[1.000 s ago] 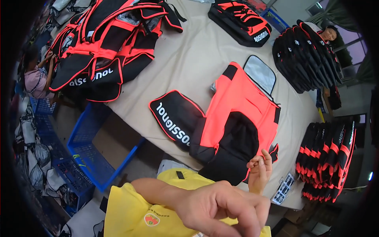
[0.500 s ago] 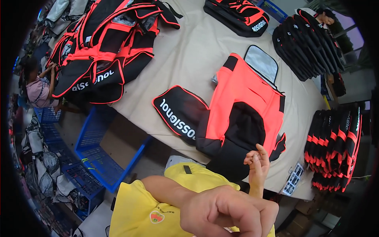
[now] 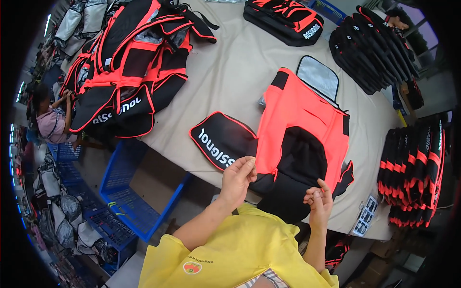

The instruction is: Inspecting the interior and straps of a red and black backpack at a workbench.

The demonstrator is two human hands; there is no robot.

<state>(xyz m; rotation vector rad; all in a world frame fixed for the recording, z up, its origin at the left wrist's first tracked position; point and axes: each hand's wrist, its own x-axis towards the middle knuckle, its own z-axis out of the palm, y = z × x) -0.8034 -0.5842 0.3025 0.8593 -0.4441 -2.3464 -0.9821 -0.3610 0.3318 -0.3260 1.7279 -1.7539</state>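
Note:
A half-made backpack (image 3: 307, 113) in bright orange and black fabric lies on the cloth-covered table right in front of me. Its silver-lined flap (image 3: 318, 78) is folded out at the far side, and a black panel with orange piping (image 3: 216, 137) spreads out to the left. My left hand (image 3: 236, 181) is at the backpack's near left edge, thumb and fingertips pressed together in a pinch. Over the near black part, my right hand (image 3: 319, 205) has its thumb against curled fingers, the index finger raised. Whatever either hand pinches is too small to make out.
More orange and black bags (image 3: 132, 67) are heaped at the table's left, beside a seated person (image 3: 50, 120). Another bag (image 3: 285, 21) lies at the far edge. Black pieces (image 3: 372, 50) and striped panels (image 3: 413, 173) stand stacked at right. Blue crates (image 3: 139, 192) sit below left.
My left hand has moved away from close below the view, up and forward to the backpack's near left edge. The right hand has stayed almost where it was, and the view has shifted slightly.

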